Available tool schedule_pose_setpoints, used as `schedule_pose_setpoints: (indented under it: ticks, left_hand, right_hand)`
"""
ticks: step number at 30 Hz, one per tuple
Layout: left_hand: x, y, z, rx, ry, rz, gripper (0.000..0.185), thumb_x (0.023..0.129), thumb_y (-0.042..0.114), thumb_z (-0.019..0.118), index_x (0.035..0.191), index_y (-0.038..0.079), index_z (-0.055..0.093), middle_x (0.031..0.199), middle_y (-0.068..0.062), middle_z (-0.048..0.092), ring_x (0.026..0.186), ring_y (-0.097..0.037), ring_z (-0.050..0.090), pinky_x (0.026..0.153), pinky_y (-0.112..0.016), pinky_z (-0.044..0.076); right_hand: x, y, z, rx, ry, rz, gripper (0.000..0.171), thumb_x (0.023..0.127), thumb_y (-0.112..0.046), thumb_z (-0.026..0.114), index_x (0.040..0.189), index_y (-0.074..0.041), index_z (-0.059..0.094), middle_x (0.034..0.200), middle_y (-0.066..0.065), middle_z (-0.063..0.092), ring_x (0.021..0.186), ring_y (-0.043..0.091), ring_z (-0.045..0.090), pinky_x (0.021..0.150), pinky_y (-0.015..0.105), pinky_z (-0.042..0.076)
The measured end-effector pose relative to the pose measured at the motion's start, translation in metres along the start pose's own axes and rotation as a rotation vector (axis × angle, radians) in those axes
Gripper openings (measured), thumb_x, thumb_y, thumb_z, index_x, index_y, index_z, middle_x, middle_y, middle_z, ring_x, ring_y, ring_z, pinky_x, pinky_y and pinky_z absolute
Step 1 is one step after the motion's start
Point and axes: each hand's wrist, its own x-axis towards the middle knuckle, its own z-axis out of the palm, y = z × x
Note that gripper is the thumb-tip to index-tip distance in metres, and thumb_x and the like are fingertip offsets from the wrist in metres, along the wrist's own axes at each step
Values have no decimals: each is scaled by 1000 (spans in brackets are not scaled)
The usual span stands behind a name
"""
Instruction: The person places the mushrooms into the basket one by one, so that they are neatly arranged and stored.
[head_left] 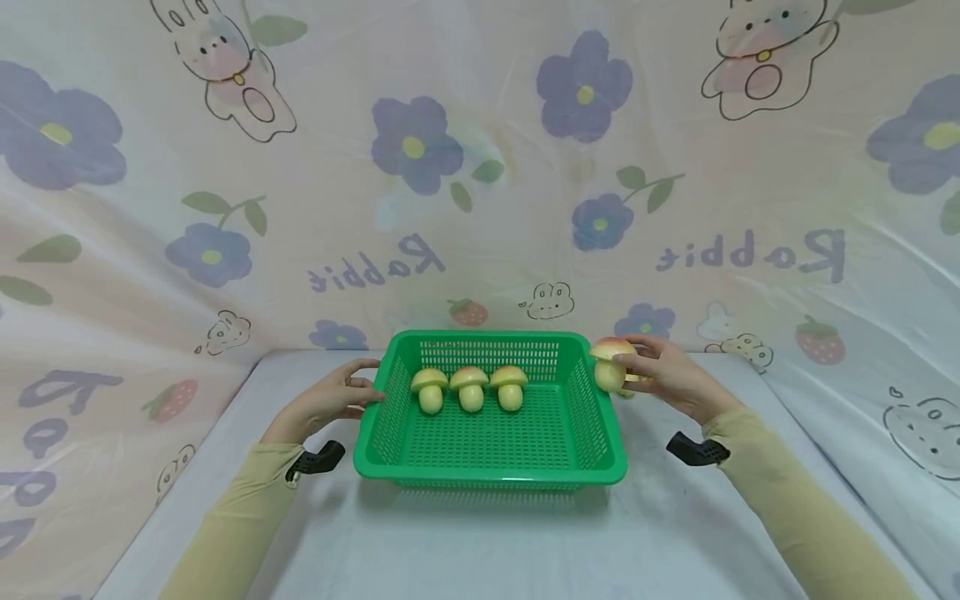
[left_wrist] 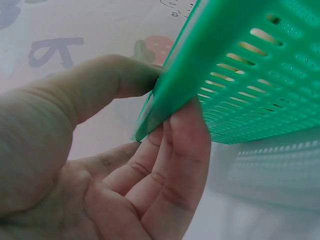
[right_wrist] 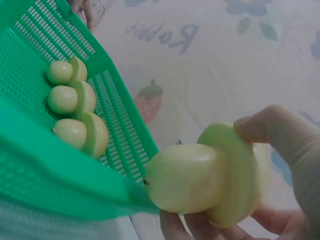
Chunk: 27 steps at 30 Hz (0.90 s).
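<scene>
A green plastic basket [head_left: 480, 481] with slotted walls stands on the table. Three pale yellow-green toy mushrooms lie side by side toward its back, the left mushroom [head_left: 430, 392], the middle mushroom [head_left: 470, 389] and the right mushroom [head_left: 510, 388]. My left hand [head_left: 339, 400] pinches the basket's left rim, thumb [left_wrist: 117, 75] on the outer edge and fingers [left_wrist: 175, 165] beneath it. Over at the right rim, my right hand [head_left: 670, 372] holds another mushroom [right_wrist: 187, 177] by its cap, thumb on one side and fingers on the other. In the head view this mushroom's cap shows a reddish top.
A white cloth covers the table [head_left: 480, 550]. Behind and along both sides hangs a printed curtain [head_left: 495, 208] with rabbits, purple flowers and strawberries. A small yellowish thing [head_left: 626, 392] shows partly below the right hand's fingers, mostly hidden.
</scene>
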Motion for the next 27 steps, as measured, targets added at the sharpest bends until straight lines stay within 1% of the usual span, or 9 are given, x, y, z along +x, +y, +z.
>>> schedule_pose_setpoints:
  ticks: [4, 7, 10, 15, 17, 22, 24, 27]
  left_hand:
    - [0, 2, 0, 7, 4, 4, 73, 91, 14, 67, 149, 14, 23, 98, -14, 60, 86, -25, 62, 78, -42, 53]
    - [-1, 3, 0, 11, 5, 3, 72, 91, 14, 67, 149, 14, 23, 98, -13, 60, 86, -25, 61, 78, -42, 53]
    - [-1, 3, 0, 18, 2, 2, 73, 91, 15, 67, 149, 14, 23, 98, -13, 59, 86, -25, 61, 79, -42, 52]
    - [-2, 4, -1, 24, -5, 8, 73, 91, 16, 67, 149, 14, 23, 98, -13, 60, 87, -25, 61, 79, -42, 53]
    - [-2, 5, 0, 24, -3, 7, 72, 91, 15, 67, 149, 14, 23, 97, -13, 60, 86, -25, 61, 79, -42, 53]
    - [-2, 5, 1, 21, 6, -3, 70, 91, 14, 66, 148, 13, 25, 98, -14, 59, 86, -25, 61, 78, -41, 53]
    - [-2, 5, 1, 20, 8, -8, 69, 92, 14, 66, 147, 13, 25, 98, -14, 59, 85, -24, 61, 77, -41, 53]
    - [-2, 4, 1, 18, 9, -14, 68, 92, 13, 66, 147, 13, 26, 97, -13, 59, 84, -24, 61, 75, -40, 54]
  right_hand:
    - [6, -4, 10, -29, -20, -2, 65, 95, -19, 63, 145, 2, 27, 136, 22, 35, 109, 22, 55, 91, 45, 49]
    - [10, -7, 18, -45, -29, 5, 62, 93, -20, 65, 143, 0, 33, 136, 22, 37, 112, 25, 53, 91, 44, 49]
    - [13, -9, 26, -55, -37, 17, 61, 93, -20, 66, 142, 1, 35, 134, 21, 40, 113, 26, 52, 91, 43, 49]
    - [17, -13, 38, -81, -48, 39, 70, 92, -20, 67, 145, 1, 26, 136, 22, 37, 114, 26, 51, 94, 46, 47]
    - [20, -14, 42, -100, -58, 42, 73, 91, -21, 68, 146, 0, 25, 137, 22, 37, 114, 27, 51, 94, 47, 46]
    - [27, -15, 51, -105, -108, 25, 63, 91, -20, 68, 142, 1, 36, 137, 20, 42, 115, 29, 52, 97, 51, 42]
    - [29, -15, 56, -110, -119, 26, 59, 90, -21, 69, 139, -2, 43, 137, 17, 43, 115, 29, 52, 97, 52, 42]
    - [32, -15, 63, -131, -136, 32, 57, 88, -25, 71, 136, -6, 48, 137, 12, 43, 115, 27, 53, 97, 49, 43]
